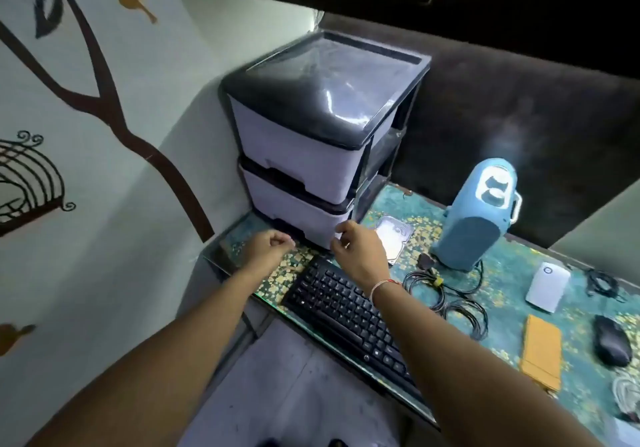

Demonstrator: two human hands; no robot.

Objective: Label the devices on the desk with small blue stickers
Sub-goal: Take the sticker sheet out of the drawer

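A black keyboard (pixel 349 311) lies at the desk's front edge. Behind it stands a two-drawer white unit with a black top (pixel 311 141). My left hand (pixel 268 247) is a closed fist in front of the lower drawer, with nothing visible in it. My right hand (pixel 360 249) has its fingers curled at the lower drawer's right front corner; whether it grips anything is unclear. A silver hard drive (pixel 394 235) lies partly hidden behind my right hand. A light blue device (pixel 478 214), a small white device (pixel 547 287) and a black mouse (pixel 611 346) sit to the right. No blue stickers are visible.
The desk (pixel 502 311) has a teal floral cover under glass. Coiled black cables (pixel 446 297) lie right of the keyboard, more cable (pixel 602 285) at the far right. An orange-brown flat pouch (pixel 542 351) lies near the mouse. A decorated wall (pixel 86 135) stands at the left.
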